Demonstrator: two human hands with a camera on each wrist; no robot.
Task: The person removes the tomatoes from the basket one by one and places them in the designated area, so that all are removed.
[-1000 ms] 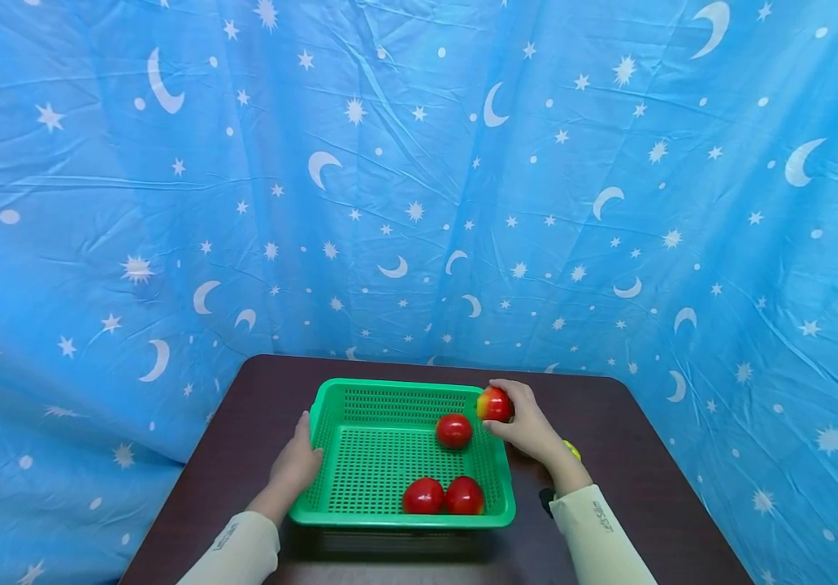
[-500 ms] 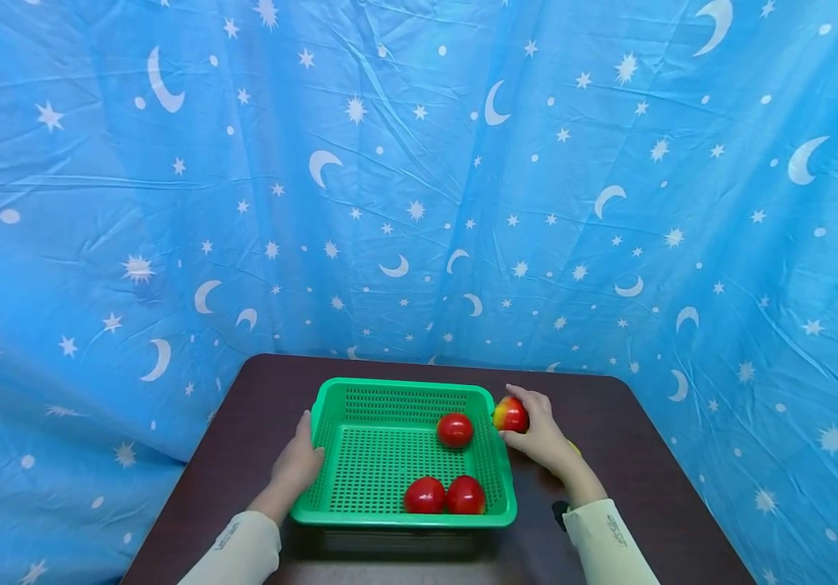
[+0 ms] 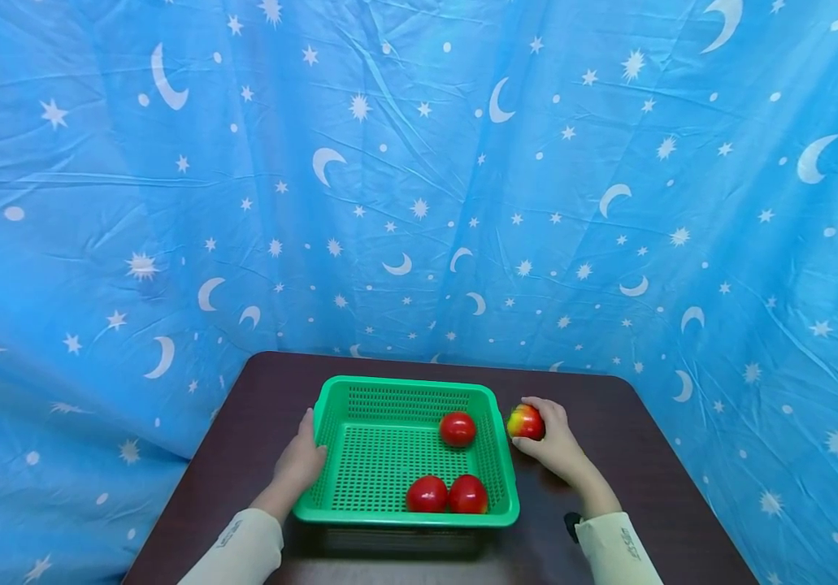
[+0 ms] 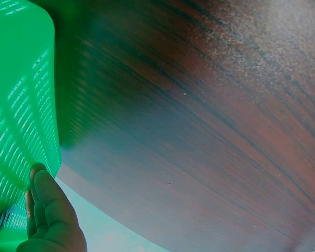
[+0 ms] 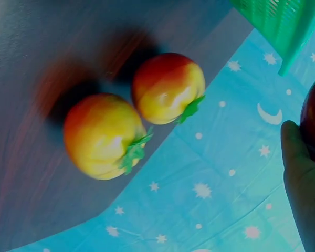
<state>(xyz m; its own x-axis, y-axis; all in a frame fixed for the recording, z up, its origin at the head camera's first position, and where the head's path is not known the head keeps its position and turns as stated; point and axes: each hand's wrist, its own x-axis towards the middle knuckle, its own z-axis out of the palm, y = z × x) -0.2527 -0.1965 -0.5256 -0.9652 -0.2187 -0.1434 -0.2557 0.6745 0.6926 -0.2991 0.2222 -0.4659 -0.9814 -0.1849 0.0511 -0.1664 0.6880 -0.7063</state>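
Evidently, the right hand is partly closed, thumb and fingers curled round a red-and-yellow fruit; the fruit is outside the green basket, just beyond its right rim; whether it touches the dark table cannot be told.

Handling, as judged: light and stiff, probably moulded, unlikely to bruise; the gloss may make it slippery; best hold across the widest girth, thumb opposing fingers, clear of the leafy end, likely the weakest part.

Left hand pinches the basket's left side, thumb over the rim, fingers along the outer wall; inside lie three red fruits, one toward the far right, two side by side near the front.

Hard to see: the held fruit is dark and cut off in the right wrist view, its palm side covered; two loose fruits, leaves showing, stand close together on the table there, yet neither can be made out in the head view; the left wrist view crops the basket.
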